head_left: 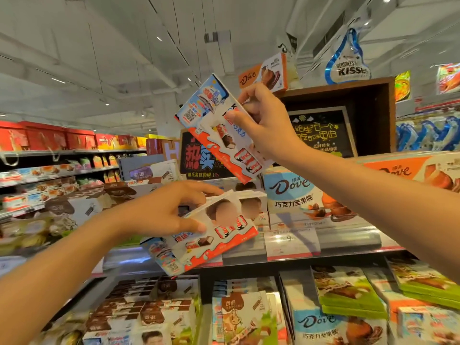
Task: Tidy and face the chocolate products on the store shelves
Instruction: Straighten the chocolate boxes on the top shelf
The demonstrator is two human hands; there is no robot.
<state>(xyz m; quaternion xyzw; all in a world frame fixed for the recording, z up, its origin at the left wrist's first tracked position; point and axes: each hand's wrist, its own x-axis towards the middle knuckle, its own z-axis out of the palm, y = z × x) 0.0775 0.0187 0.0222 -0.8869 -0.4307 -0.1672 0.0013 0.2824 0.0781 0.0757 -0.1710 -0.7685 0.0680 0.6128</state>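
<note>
Both hands hold Kinder chocolate boxes before the store shelves.
Left hand (171, 210) grips a tilted Kinder box (219, 235) at the shelf edge (323, 250); right hand (263, 125) holds a second Kinder box (211, 128) raised (tilted, front toward camera) above the Dove display box (291, 192).

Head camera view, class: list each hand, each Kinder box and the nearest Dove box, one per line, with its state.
Right hand: raised, gripping the upper Kinder box.
Upper Kinder box: held in the air, tilted, front showing.
Left hand: fingers spread on the lower Kinder box.
Lower Kinder box: tilted, overhanging the shelf edge.
Blue Dove box: upright on the shelf, front facing out.
</note>
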